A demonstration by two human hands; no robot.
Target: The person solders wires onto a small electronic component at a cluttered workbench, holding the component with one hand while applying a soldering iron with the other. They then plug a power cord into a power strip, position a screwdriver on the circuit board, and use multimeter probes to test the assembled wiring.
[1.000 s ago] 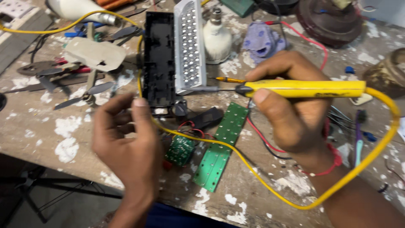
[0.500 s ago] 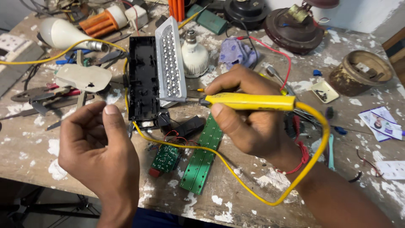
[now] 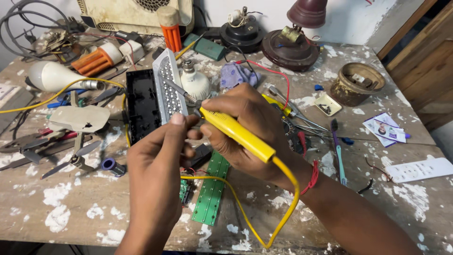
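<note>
My right hand (image 3: 250, 130) grips a yellow soldering iron (image 3: 236, 133), its metal tip pointing up and left over a white LED panel (image 3: 169, 85). My left hand (image 3: 158, 158) is raised in front of it, thumb and fingers pinched together right next to the iron's front end; what they pinch is too small to see. A black lamp housing (image 3: 141, 105) lies beside the panel. Below my hands lie a long green circuit board (image 3: 212, 189) and a smaller one (image 3: 183, 190). The iron's yellow cord (image 3: 264, 236) loops toward the table's front edge.
The paint-flecked wooden table (image 3: 71, 208) is crowded: a white bulb (image 3: 52, 76), pliers and cutters at left, an orange-finned part (image 3: 96, 59), a bulb (image 3: 195, 82), a brown lamp base (image 3: 292, 45), a clay bowl (image 3: 356, 85), a white power strip (image 3: 420, 170), toothbrushes (image 3: 337, 151).
My right hand has swung the iron from lying level to slanting up-left. My left hand rose and closed in on its front end. The view shifted, showing more of the table's back.
</note>
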